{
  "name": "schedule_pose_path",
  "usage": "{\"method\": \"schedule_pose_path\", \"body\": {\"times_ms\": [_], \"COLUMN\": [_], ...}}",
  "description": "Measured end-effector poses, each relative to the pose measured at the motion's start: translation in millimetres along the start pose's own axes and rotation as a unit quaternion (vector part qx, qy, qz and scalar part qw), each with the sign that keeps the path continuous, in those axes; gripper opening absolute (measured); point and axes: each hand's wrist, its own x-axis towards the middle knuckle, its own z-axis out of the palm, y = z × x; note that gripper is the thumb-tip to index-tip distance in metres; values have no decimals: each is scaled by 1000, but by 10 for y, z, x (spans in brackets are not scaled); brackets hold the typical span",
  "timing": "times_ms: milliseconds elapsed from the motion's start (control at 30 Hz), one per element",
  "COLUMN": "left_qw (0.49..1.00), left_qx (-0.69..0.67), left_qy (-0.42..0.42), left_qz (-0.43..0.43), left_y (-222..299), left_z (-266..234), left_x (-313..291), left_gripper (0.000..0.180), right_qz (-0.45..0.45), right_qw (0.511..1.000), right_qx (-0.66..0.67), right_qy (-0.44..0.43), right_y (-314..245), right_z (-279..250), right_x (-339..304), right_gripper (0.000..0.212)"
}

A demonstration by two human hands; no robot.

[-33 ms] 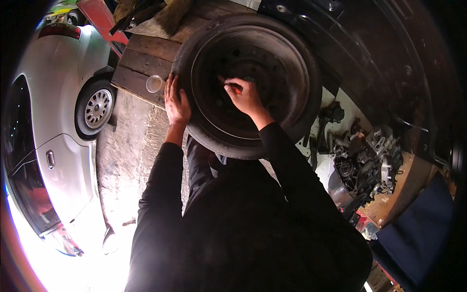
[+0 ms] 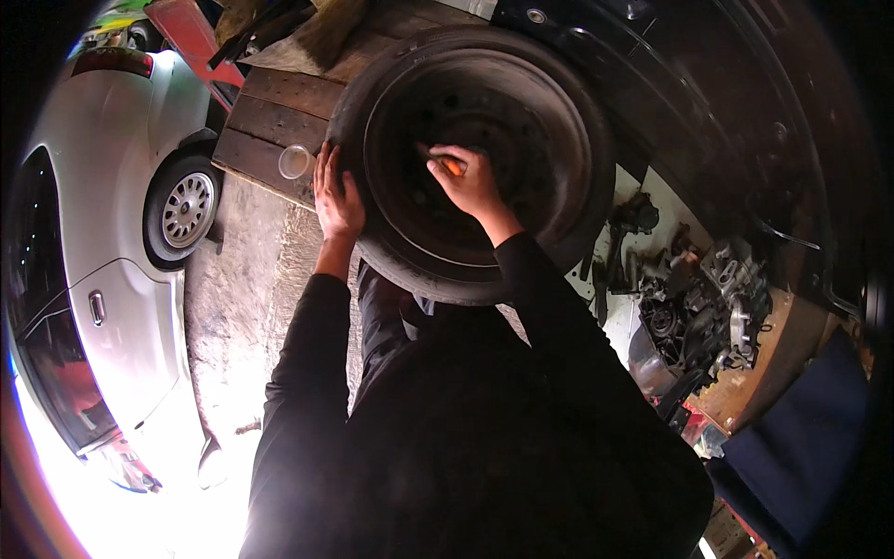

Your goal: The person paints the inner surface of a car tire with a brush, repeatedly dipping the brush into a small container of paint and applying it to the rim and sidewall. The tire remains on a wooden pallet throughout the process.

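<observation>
A dirty car wheel with its tyre (image 2: pixel 470 284) lies tilted in front of me, partly over a wooden bench. Against the tyre's left sidewall rests my left hand (image 2: pixel 339 196), its fingers stretched out. My right hand (image 2: pixel 468 182) reaches inside the dark steel rim (image 2: pixel 549 200), closed around a small tool with an orange handle (image 2: pixel 453 167). The tool's thin end points left toward the rim's inner face; its exact kind is hidden by my fingers and the shadow. Beside my left hand, a small clear plastic cup (image 2: pixel 295 162) stands on the bench.
The plank bench (image 2: pixel 270 121) extends behind the wheel, with rags and dark items piled on it. A silver car (image 2: pixel 121 242) is parked at left. Greasy metal engine parts (image 2: pixel 694 298) lie at right, below a large dark car panel (image 2: pixel 717 121).
My right hand has shifted very slightly inside the rim, and more of the orange handle shows. My left hand and the wheel look the same.
</observation>
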Motion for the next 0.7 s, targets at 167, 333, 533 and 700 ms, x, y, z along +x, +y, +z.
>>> {"method": "schedule_pose_path", "body": {"times_ms": [167, 333, 533, 700], "left_qw": [1000, 1000, 1000, 1000], "left_qx": [-8, -5, 1, -1], "left_qy": [1, 3, 4, 4], "left_qz": [0, 2, -4, 8], "left_y": [13, 4, -12, -24], "left_z": [70, 53, 66, 80], "left_x": [102, 93, 90, 103], "left_gripper": [47, 46, 47, 47], "right_qz": [63, 167, 226, 287], "right_qw": [995, 946, 854, 869], "right_qx": [-80, -195, -326, -237], "right_qy": [-18, -200, -336, -327], "right_y": [126, -63, -359, 17], "right_z": [41, -213, -452, -229], "right_x": [168, -22, 186, 616], "right_gripper": [20, 32, 38, 48]}}
